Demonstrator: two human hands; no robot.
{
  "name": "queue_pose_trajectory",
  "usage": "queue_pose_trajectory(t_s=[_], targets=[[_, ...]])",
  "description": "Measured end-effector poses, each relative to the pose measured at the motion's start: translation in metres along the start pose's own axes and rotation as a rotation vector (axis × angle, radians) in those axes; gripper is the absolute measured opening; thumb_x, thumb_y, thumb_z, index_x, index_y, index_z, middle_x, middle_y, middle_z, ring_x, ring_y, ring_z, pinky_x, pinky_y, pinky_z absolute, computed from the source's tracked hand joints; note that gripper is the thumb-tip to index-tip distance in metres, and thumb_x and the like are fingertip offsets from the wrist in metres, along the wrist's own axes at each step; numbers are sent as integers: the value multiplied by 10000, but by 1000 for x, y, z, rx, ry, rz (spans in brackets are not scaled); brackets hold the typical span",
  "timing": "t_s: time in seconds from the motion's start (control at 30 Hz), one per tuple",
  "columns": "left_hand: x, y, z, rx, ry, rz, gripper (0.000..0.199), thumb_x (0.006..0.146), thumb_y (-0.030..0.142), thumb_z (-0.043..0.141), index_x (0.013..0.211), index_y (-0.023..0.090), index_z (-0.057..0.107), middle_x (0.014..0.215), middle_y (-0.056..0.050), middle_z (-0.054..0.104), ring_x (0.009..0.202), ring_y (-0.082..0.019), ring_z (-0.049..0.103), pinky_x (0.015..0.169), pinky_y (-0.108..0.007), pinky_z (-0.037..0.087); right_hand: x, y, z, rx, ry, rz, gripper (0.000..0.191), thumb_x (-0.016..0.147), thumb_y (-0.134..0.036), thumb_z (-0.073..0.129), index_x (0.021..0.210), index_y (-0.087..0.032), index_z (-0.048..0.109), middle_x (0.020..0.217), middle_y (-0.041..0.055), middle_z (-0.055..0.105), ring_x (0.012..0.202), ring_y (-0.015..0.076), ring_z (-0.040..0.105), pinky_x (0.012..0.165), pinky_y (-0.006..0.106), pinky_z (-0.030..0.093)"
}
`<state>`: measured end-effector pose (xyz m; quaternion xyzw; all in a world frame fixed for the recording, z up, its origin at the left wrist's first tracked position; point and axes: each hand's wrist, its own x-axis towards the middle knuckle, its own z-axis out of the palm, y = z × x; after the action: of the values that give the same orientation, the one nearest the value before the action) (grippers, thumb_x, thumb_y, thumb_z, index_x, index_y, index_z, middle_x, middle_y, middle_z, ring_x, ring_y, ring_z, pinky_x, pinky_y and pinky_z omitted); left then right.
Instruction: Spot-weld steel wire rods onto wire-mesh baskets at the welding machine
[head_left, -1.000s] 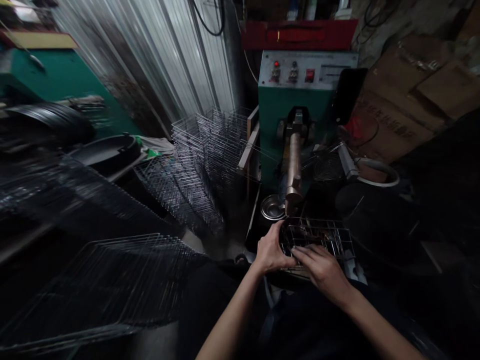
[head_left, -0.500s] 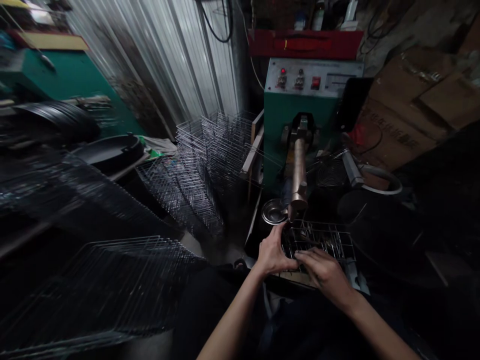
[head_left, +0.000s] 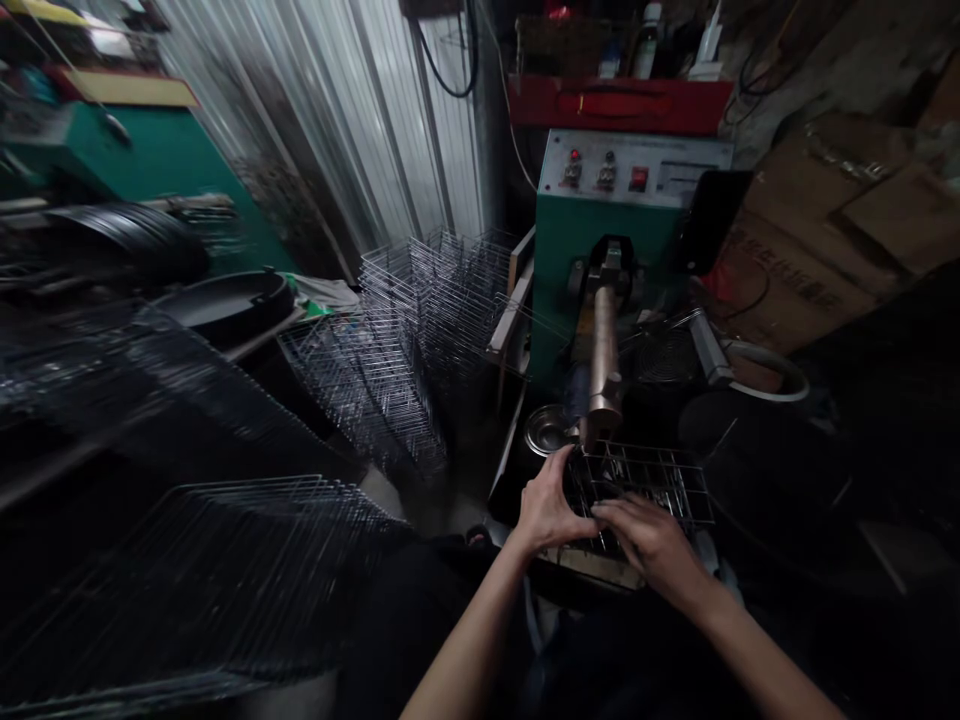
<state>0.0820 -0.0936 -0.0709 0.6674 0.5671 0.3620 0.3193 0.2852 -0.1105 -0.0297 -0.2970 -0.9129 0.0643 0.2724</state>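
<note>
A wire rack (head_left: 660, 465) lies under the copper-coloured electrode arm of a green spot welder (head_left: 600, 340). Its near left part is between my hands. My left hand (head_left: 551, 508) grips the rack's left edge, thumb pointing right and fingers reaching up by the electrode tip. My right hand (head_left: 651, 535) comes in from the right, its fingers closed at the near side of the rack, close to my left thumb. The fingertips of both hands are partly hidden in the dark. A small round metal dish (head_left: 549, 430) sits just left of the electrode.
Stacks of wire racks (head_left: 390, 350) stand left of the welder, and another stack (head_left: 225, 570) lies at the lower left. Cardboard boxes (head_left: 817, 240) are piled on the right. A red toolbox (head_left: 622, 105) rests on the machine. Black round pans (head_left: 225, 300) are at left.
The view has shifted slightly, so the machine sits a little lower and further right. The rack's right end appears slightly shifted; both hands keep nearly the same hold.
</note>
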Motion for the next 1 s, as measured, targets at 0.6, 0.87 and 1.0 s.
queue_pose_trajectory(t_s=[0.6, 0.87, 1.0], targets=[[8, 5, -2, -6, 81, 25, 1089, 514, 339, 852, 1479, 301, 348, 1399, -56, 568, 1199, -310, 616, 1005, -444, 530, 15, 2, 5, -39, 121, 43, 367, 927, -33, 462, 1184, -213, 652, 1032, 71, 737, 926, 214, 695, 875, 403, 580], [30, -2, -8, -36, 72, 26, 1069, 528, 344, 865, 1474, 288, 370, 1423, -61, 552, 1254, -312, 578, 1034, -441, 510, 29, 13, 9, -77, 99, 51, 434, 879, 35, 458, 1193, -209, 633, 1025, 43, 749, 937, 204, 710, 975, 447, 553], [31, -4, -9, -40, 74, 25, 1061, 538, 358, 866, 1472, 288, 368, 1428, -58, 549, 1265, -314, 568, 1050, -455, 497, 32, 15, 12, -67, 101, 46, 428, 885, 37, 455, 1181, -214, 635, 1011, 45, 751, 896, 181, 710, 956, 412, 554]])
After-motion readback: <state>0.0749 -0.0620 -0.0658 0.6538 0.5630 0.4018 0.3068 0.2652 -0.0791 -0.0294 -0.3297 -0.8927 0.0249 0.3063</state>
